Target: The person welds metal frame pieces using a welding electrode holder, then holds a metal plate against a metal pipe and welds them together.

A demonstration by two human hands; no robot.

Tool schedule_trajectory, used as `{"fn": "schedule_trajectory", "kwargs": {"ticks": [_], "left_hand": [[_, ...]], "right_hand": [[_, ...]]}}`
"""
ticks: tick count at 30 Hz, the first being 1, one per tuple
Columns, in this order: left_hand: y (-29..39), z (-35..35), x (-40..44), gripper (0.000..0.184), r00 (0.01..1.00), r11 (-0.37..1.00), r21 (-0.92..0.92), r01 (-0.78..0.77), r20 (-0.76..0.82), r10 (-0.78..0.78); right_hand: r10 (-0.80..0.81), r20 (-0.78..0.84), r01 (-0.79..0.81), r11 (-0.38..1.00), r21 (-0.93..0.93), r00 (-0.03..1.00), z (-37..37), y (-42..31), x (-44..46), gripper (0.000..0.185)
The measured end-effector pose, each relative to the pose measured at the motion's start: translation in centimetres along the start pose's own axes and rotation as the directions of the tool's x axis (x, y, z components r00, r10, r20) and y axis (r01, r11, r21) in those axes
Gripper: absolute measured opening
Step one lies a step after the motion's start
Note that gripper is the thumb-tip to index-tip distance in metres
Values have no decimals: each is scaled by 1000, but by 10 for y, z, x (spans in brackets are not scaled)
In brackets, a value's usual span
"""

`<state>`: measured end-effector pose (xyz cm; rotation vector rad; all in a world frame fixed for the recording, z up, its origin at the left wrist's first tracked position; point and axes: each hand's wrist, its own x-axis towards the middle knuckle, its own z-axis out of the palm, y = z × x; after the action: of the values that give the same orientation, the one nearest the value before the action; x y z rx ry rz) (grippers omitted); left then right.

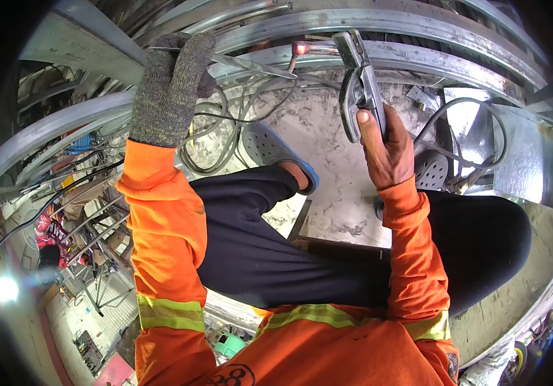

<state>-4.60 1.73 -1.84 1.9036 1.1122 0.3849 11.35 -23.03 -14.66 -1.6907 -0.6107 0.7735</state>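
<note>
My left hand (170, 96), in a grey knitted glove, is closed around a flat, pointed metal piece (257, 67) whose tip sticks out to the right. My bare right hand (387, 145) grips a welding electrode holder (368, 90), its thumb lying along the body. A short rod (321, 49) extends left from the holder's jaws, with a red glowing end (300, 49) close to the pointed tip; whether they touch I cannot tell. From below my right hand a thick cable (503, 132) loops off to the right.
Long metal channels (418, 59) run across the top. Coiled cables (222, 145) lie on the floor by my grey clog (265, 145). Sheet metal (526, 157) stands at right. At lower left are a person in red (50, 235), a bright light (4, 289) and clutter.
</note>
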Motion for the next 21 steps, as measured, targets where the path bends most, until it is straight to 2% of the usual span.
{"fn": "schedule_trajectory", "kwargs": {"ticks": [2,3,5,6,8,11,21], "left_hand": [[-13,-9,2,26,976,977,106,-187,132,172],[-18,-12,4,26,976,977,106,-186,131,172],[-25,-18,6,39,909,847,344,-406,251,333],[-28,-19,6,39,909,847,344,-405,250,333],[-32,-19,6,52,871,813,328,-480,291,397],[-34,-20,8,54,889,792,411,-451,281,361],[-24,-17,4,51,901,795,429,-429,271,339]], "right_hand": [[51,10,-51,999,-6,999,0,1,-1,39],[50,11,-50,999,-7,999,0,1,-1,39],[49,16,-49,999,0,999,1,1,-1,39],[49,17,-49,999,-1,999,1,2,-1,39],[55,21,-56,997,59,998,3,6,-1,38],[86,48,-86,996,-4,995,1,4,-1,37],[60,34,-60,998,-13,998,3,5,0,36]]}}
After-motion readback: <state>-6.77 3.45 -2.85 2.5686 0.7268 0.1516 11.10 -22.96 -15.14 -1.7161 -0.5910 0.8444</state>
